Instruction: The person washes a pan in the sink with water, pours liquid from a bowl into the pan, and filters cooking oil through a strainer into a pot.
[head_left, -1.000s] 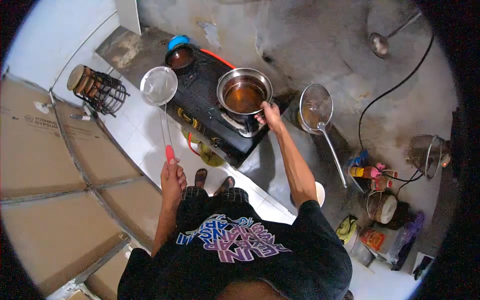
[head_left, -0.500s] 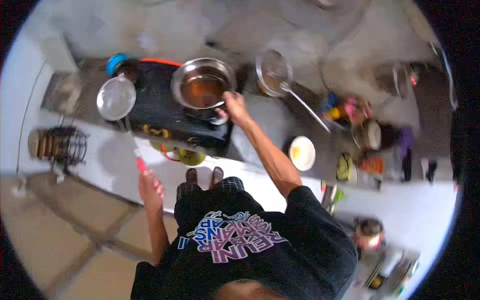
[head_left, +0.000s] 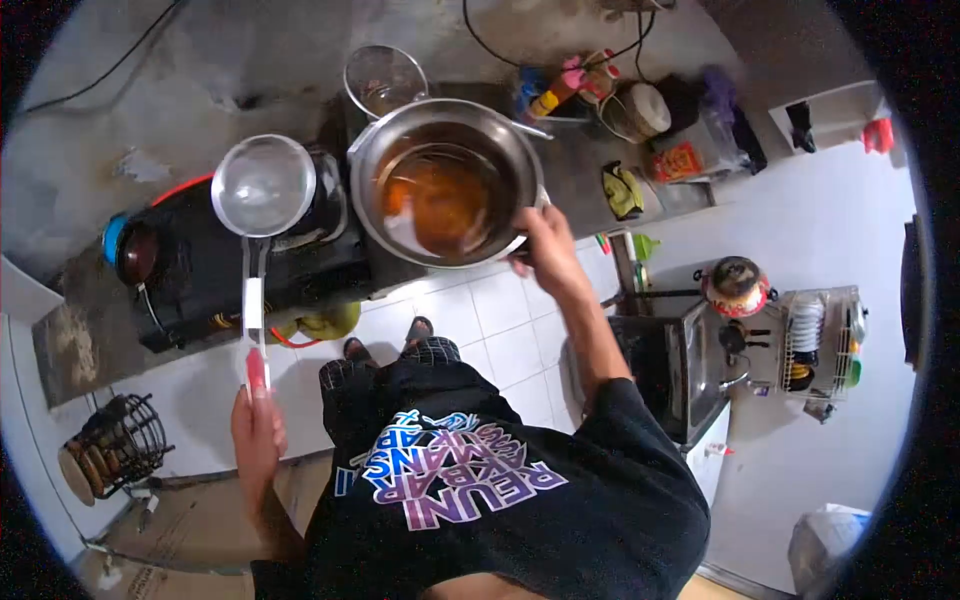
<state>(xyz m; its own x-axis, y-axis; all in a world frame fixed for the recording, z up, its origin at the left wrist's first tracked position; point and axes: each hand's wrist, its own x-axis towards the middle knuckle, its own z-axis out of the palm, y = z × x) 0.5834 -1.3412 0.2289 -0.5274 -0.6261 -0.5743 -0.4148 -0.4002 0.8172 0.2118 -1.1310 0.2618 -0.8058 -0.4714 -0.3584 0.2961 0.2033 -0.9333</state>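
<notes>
In the head view my left hand (head_left: 258,430) is wrapped round the red handle of a fine-mesh strainer (head_left: 263,187). The strainer is held out over the black gas stove (head_left: 190,270), its round bowl near a burner. My right hand (head_left: 550,250) grips the right side of a wide metal pan (head_left: 365,205), whose handle is mostly hidden by the fingers. Orange-brown liquid (head_left: 440,200) lies in the pan, which is raised above the counter. Behind the pan stands a round container with a larger strainer (head_left: 385,75) across it, partly covered by the pan.
Bottles (head_left: 560,92), a yellow packet (head_left: 622,190) and a plastic box (head_left: 690,155) line the counter to the right. A green gas cylinder (head_left: 335,320) sits under the stove. A sink (head_left: 700,370) and a dish rack (head_left: 815,345) are at the right, a wire rack (head_left: 120,445) at the left.
The pan has been lifted from the stove and carried right in my right hand. My view has turned right. The strainer in my left hand has come over the stove.
</notes>
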